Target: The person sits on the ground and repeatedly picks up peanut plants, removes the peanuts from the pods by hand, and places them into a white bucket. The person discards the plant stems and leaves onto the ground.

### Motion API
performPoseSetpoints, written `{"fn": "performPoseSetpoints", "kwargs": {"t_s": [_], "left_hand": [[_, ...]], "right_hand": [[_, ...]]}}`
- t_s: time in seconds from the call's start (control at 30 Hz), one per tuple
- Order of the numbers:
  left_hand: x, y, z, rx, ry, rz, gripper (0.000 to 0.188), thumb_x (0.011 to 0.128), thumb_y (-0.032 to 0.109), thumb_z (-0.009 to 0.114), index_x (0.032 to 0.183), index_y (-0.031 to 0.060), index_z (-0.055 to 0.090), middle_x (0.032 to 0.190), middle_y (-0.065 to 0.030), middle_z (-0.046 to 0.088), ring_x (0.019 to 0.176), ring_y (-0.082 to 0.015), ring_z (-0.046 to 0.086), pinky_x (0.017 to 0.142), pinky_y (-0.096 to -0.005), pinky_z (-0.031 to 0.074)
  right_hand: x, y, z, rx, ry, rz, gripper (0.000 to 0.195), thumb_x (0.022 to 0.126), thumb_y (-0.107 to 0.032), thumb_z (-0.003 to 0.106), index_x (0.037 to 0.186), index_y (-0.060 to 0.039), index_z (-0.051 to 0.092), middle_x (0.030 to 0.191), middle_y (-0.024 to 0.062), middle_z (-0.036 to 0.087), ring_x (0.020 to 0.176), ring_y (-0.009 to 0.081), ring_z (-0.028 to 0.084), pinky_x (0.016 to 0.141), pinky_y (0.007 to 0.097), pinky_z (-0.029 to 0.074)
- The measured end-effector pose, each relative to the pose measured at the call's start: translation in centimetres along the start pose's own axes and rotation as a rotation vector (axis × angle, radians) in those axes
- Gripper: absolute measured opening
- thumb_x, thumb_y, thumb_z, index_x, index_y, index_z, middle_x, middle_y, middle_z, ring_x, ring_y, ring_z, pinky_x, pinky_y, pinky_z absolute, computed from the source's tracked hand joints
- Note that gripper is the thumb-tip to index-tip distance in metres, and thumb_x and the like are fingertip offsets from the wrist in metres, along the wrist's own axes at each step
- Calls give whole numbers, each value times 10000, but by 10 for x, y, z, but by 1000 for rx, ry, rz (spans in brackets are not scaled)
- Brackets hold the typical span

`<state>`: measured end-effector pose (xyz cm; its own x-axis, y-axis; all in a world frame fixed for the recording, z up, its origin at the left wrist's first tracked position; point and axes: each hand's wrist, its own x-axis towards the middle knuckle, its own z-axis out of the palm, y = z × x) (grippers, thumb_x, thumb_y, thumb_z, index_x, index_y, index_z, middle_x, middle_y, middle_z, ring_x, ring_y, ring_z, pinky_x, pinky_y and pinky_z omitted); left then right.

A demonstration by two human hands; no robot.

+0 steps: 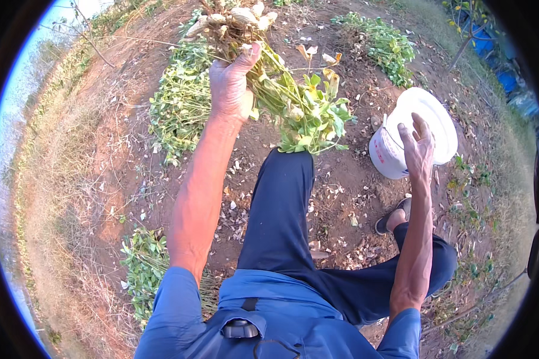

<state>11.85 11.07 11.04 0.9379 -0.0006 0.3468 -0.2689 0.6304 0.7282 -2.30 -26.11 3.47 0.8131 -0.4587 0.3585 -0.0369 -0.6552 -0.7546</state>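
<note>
My left hand grips a bunch of uprooted peanut plants by the stems. Pale peanut pods and roots cluster above the fist, while the green leaves hang down to the right, close to my knee. Over the near side of a white plastic bucket is my right hand, its fingers apart and nothing visible in them. Whether it touches the rim cannot be made out. Glare washes out the bucket's inside, so its contents are hidden.
A heap of pulled plants lies on the soil left of the held bunch. Another pile is at the upper right, and a third sits beside my left arm. Dry leaves litter the ground. A bare sapling stands far right near blue material.
</note>
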Motion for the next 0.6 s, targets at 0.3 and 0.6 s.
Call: {"fn": "performPoseSetpoints", "kwargs": {"t_s": [0.3, 0.6], "left_hand": [[-153, -158, 54, -282, -29, -728, 293, 995, 131, 678, 1267, 35, 626, 1106, -68, 713, 1020, -240, 714, 886, -408, 612], [-200, -175, 24, -479, -118, -1050, 465, 1073, 387, 505, 1351, 17, 556, 1238, -136, 680, 1115, -278, 677, 1015, -429, 543]], "right_hand": [[-121, -47, 48, 88, -51, 47, 979, 852, -559, 767, 1492, 92, 413, 1441, 299, 530, 1357, 410, 522, 1135, 464, 409], [-177, 9, 91, 506, -298, 338, 773, 864, -431, 802, 1419, 22, 511, 1300, 225, 663, 1185, 294, 655, 1012, 409, 500]]}}
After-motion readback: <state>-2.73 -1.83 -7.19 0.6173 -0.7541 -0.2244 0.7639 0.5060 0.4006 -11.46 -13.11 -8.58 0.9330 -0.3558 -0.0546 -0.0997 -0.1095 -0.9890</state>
